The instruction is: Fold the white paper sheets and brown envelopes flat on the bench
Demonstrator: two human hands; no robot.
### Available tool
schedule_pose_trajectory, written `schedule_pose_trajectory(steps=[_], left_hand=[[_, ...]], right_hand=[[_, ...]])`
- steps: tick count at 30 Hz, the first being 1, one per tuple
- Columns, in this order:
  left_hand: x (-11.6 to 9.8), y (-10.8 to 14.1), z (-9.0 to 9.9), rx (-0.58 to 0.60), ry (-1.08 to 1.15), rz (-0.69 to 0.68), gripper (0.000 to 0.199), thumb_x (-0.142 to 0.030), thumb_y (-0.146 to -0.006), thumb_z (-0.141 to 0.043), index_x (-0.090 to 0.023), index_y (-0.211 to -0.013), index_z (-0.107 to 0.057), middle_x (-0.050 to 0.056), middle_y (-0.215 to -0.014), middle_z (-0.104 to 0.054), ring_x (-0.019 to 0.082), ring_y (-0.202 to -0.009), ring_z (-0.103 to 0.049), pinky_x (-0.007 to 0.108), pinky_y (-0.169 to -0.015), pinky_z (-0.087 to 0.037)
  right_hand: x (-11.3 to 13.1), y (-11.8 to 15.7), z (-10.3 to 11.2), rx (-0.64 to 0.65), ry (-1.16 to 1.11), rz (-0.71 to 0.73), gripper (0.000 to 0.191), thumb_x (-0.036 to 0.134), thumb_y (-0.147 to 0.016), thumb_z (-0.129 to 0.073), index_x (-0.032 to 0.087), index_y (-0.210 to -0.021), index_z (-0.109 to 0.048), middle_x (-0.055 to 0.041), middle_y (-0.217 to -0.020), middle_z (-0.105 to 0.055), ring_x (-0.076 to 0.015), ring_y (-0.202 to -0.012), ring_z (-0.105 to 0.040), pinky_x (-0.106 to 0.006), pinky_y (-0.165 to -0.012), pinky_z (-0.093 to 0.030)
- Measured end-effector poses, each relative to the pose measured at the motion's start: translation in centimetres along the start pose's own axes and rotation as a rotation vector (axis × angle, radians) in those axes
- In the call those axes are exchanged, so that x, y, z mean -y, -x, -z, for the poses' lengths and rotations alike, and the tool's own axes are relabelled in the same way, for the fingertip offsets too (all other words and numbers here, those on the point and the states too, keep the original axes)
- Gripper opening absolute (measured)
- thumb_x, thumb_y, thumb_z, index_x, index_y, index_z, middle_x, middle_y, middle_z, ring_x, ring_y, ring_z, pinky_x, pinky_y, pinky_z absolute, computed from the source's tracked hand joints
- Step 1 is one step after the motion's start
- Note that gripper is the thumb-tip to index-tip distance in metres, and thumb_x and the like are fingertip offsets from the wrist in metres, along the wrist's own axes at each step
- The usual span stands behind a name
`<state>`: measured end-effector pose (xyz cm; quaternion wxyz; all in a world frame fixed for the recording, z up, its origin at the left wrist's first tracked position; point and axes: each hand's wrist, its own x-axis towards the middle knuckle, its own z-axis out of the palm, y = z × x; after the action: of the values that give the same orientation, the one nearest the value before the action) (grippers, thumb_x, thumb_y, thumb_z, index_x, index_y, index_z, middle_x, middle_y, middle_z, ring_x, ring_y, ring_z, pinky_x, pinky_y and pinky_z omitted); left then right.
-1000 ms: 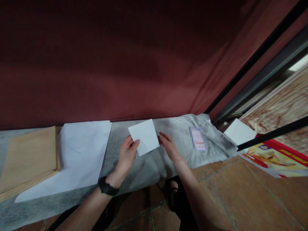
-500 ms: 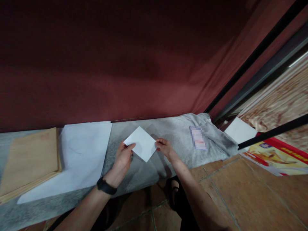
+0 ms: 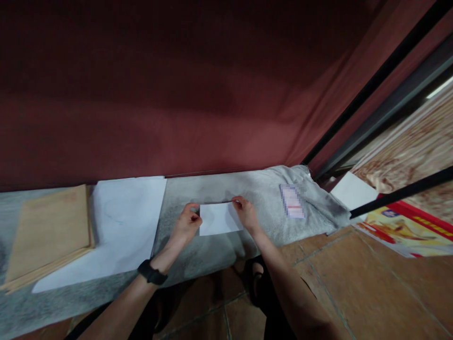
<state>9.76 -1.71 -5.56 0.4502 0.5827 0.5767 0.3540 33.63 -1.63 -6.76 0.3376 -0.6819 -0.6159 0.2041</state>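
Note:
A small white sheet of paper point(image 3: 220, 218) is between my two hands, just over the grey cloth of the bench. My left hand point(image 3: 184, 224) has its fingers curled and its thumb tip at the paper's left edge. At the upper right corner, my right hand point(image 3: 247, 215) pinches the paper between thumb and fingers. The paper looks like a wide rectangle, its long side running left to right. A black band point(image 3: 152, 272) circles my left wrist.
Large white sheets point(image 3: 129, 222) lie on the grey cloth point(image 3: 184, 189) to the left, with a stack of brown envelopes point(image 3: 53, 231) on them. A blurred pinkish slip point(image 3: 293, 201) lies right. Beyond the bench are a colourful box point(image 3: 406, 229), a black pole point(image 3: 399, 192) and a red wall point(image 3: 194, 141).
The paper has gone from a diamond-like outline to a wide, level rectangle and sits slightly farther right. My left hand has shifted to its left edge, my right to its upper right corner.

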Motion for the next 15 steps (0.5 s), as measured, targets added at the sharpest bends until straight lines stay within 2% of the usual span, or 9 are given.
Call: schedule_pose_trajectory(steps=[2, 5, 8, 11, 13, 15], left_hand=[[-0.1, 0.0, 0.3, -0.019, -0.066, -0.002, 0.04, -0.018, -0.065, -0.057, -0.022, -0.106, -0.057, -0.009, -0.056, -0.06, 0.015, -0.052, -0.056, 0.025, -0.055, -0.037], [-0.6, 0.3, 0.6, 0.015, -0.239, 0.004, 0.034, -0.014, -0.068, -0.055, -0.023, -0.1, -0.06, -0.007, -0.059, -0.062, 0.016, -0.054, -0.057, 0.025, -0.057, -0.037], [-1.4, 0.8, 0.9, 0.015, -0.47, 0.03, 0.034, -0.013, -0.074, -0.054, -0.023, -0.105, -0.063, -0.002, -0.071, -0.069, 0.018, -0.062, -0.063, 0.027, -0.059, -0.037], [-2.3, 1.5, 0.8, 0.023, -0.7, 0.078, 0.035, -0.015, -0.081, -0.052, -0.024, -0.112, -0.064, 0.004, -0.084, -0.074, 0.023, -0.075, -0.068, 0.03, -0.063, -0.042], [-2.5, 2.1, 0.3, 0.016, -0.841, 0.015, 0.032, -0.015, -0.085, -0.048, -0.022, -0.111, -0.066, 0.008, -0.092, -0.075, 0.026, -0.084, -0.07, 0.034, -0.072, -0.048], [-2.3, 2.8, -0.8, -0.032, -0.941, -0.158, 0.031, -0.016, -0.089, -0.044, -0.019, -0.109, -0.067, 0.013, -0.103, -0.074, 0.028, -0.097, -0.069, 0.038, -0.085, -0.05]], right_hand=[[0.2, 0.2, -0.5, 0.005, 0.049, 0.02, 0.027, 0.019, -0.095, -0.052, 0.024, -0.113, -0.071, -0.0046, -0.102, -0.077, -0.0204, -0.092, -0.072, -0.029, -0.083, -0.054], [0.6, 0.5, -1.0, 0.013, 0.094, 0.048, 0.028, 0.015, -0.095, -0.053, 0.023, -0.114, -0.071, -0.006, -0.112, -0.074, -0.0205, -0.099, -0.071, -0.029, -0.09, -0.052], [1.0, 0.5, -1.0, 0.0, 0.163, 0.097, 0.032, 0.012, -0.095, -0.049, 0.023, -0.116, -0.07, -0.0066, -0.113, -0.072, -0.0204, -0.103, -0.068, -0.03, -0.096, -0.051], [1.7, 0.9, -1.2, -0.05, 0.188, 0.159, 0.036, 0.01, -0.094, -0.047, 0.02, -0.121, -0.069, -0.0095, -0.12, -0.068, -0.0219, -0.115, -0.062, -0.034, -0.105, -0.047], [2.5, 1.7, -1.7, -0.059, 0.122, 0.194, 0.036, 0.012, -0.096, -0.045, 0.018, -0.124, -0.068, -0.0107, -0.126, -0.066, -0.0213, -0.122, -0.059, -0.033, -0.109, -0.045], [3.3, 3.0, -2.6, -0.016, 0.035, 0.235, 0.037, 0.018, -0.101, -0.041, 0.018, -0.129, -0.066, -0.0098, -0.132, -0.065, -0.0185, -0.126, -0.058, -0.03, -0.111, -0.044]])
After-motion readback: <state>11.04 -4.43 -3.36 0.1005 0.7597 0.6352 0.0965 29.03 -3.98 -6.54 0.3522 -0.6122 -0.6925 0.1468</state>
